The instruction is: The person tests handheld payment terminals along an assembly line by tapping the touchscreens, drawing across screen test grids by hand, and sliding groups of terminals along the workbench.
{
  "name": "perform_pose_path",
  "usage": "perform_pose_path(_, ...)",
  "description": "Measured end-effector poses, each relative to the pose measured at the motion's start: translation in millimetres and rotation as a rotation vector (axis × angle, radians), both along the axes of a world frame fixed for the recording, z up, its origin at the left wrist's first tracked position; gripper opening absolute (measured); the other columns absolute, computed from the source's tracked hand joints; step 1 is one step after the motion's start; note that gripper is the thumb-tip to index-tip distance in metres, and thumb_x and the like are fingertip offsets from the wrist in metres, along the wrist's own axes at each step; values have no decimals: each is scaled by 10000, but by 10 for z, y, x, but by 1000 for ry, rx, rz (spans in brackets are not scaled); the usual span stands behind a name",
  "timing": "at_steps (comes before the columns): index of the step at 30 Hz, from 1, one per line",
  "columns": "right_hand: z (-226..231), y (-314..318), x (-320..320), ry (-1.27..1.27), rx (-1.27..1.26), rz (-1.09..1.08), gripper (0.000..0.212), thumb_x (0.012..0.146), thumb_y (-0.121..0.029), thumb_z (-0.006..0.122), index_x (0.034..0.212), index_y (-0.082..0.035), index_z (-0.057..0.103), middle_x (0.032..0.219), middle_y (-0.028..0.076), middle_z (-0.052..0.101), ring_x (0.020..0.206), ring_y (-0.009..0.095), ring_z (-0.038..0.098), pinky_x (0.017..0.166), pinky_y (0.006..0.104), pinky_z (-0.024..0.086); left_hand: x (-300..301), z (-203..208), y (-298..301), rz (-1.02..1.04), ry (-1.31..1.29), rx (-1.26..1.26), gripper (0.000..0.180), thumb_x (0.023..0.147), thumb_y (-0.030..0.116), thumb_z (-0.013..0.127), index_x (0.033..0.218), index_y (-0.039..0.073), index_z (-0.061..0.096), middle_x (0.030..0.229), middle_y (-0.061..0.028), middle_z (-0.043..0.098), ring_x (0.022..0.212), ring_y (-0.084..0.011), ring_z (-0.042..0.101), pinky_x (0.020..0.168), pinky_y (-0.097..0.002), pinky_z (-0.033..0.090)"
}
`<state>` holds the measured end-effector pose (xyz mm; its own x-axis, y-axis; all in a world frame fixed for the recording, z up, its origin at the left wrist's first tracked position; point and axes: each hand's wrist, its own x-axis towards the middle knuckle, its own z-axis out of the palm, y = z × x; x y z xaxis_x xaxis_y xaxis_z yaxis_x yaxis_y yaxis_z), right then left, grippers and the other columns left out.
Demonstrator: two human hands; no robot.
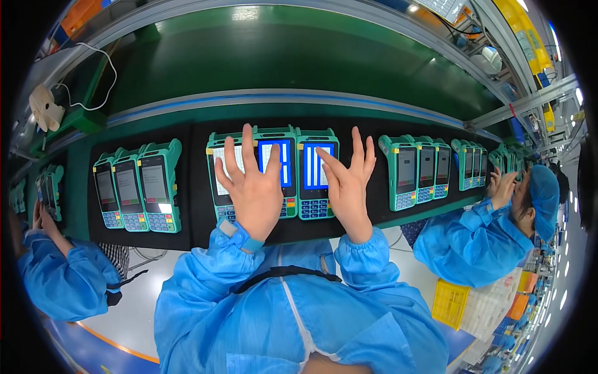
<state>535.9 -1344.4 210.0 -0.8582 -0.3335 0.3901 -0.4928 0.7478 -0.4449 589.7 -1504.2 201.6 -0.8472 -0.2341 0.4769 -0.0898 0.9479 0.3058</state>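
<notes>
Three green handheld payment terminals stand side by side in front of me on a black mat [367, 206]. My left hand [254, 196], a blue band at its wrist, is spread over the left terminal [218, 163] and the middle terminal [285, 144], hiding much of both. Blue and white patterns show on the middle screen and on the right terminal [316, 193]; the left one's screen is mostly white with grid lines. My right hand [350, 187] has its fingers apart, with the index fingertip at the right terminal's screen. Neither hand holds anything.
Three more terminals [134, 187] sit to the left, and another three [420, 174] to the right. Beyond the bench lies a green conveyor belt [249, 56] behind a metal rail. Co-workers in blue work on either side, one at the right [479, 237]. A yellow crate [450, 302] is at lower right.
</notes>
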Motion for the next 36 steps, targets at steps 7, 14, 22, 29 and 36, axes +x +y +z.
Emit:
perform_pose_path(7, -78, 236, 475, -106, 67, -25, 267, 895, -106, 593, 1101, -230, 711, 1523, 183, 225, 1411, 454, 105, 1084, 651, 66, 561, -86, 100, -8, -139, -72, 353, 792, 78, 677, 1129, 182, 668, 1478, -175, 311, 1345, -459, 190, 1051, -612, 177)
perform_pose_path(14, -63, 158, 165, -13, -12, -18, 235, 904, -119, 584, 1072, -217, 717, 1524, 179, 233, 1408, 461, 112, 1073, 662, 64, 288, -29, 30, 14, -45, -63, 302, 808, 71, 673, 1108, 106, 668, 1484, -194, 295, 1350, -455, 187, 1028, -655, 179)
perform_pose_path(22, -54, 92, 38, -29, -13, -12, 258, 916, -112, 557, 1107, -204, 705, 1522, 174, 225, 1409, 454, 104, 1079, 661, 69, 83, -10, -37, 39, -6, -54, 361, 767, 10, 674, 1115, 102, 660, 1491, -195, 266, 1353, -457, 193, 1036, -650, 188)
perform_pose_path(29, -140, 290, 481, -108, 11, -18, 294, 892, -79, 589, 1123, -224, 700, 1522, 177, 234, 1407, 455, 122, 1087, 643, 70, 616, -211, 50, 7, -76, -98, 373, 814, 44, 655, 1173, 148, 641, 1473, -203, 308, 1333, -454, 191, 1017, -651, 190)
perform_pose_path(36, -130, 239, 268, 2, -87, -45, 267, 889, -56, 568, 1082, -173, 711, 1515, 195, 253, 1404, 454, 136, 1087, 622, 61, 410, -141, -2, 9, -22, -85, 351, 814, 46, 657, 1147, 157, 650, 1482, -203, 288, 1336, -464, 190, 1009, -666, 182)
